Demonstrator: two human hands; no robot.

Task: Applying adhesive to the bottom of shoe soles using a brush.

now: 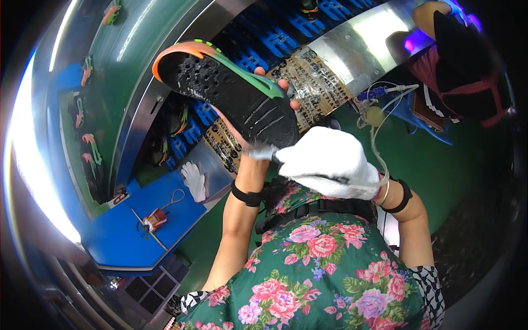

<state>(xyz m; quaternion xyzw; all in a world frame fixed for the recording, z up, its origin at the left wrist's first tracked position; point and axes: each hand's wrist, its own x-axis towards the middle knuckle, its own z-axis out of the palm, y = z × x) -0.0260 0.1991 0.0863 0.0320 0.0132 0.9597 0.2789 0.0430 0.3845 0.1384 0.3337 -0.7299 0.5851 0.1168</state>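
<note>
A black shoe sole (pixel 236 96) with an orange-to-green rim is tilted up in front of me, its holed, grooved face toward me. My left hand (pixel 284 85) is closed around it from behind. Only fingertips show past the green edge, and the palm is hidden. My right hand (pixel 327 162), in a white glove, grips a small brush (pixel 263 152) by its dark handle. The pale, motion-blurred brush end is at the near end of the sole, over my left wrist; I cannot tell whether it touches the sole.
A blue table (pixel 110 236) at left bears a white glove (pixel 194 180) and a red-and-white cup (pixel 157 219) with a stick across it. Ahead runs a line with blue racks (pixel 278 41) and a taped cardboard strip (pixel 313 82). Cables (pixel 379 118) hang at right, near another person's arm (pixel 429 17).
</note>
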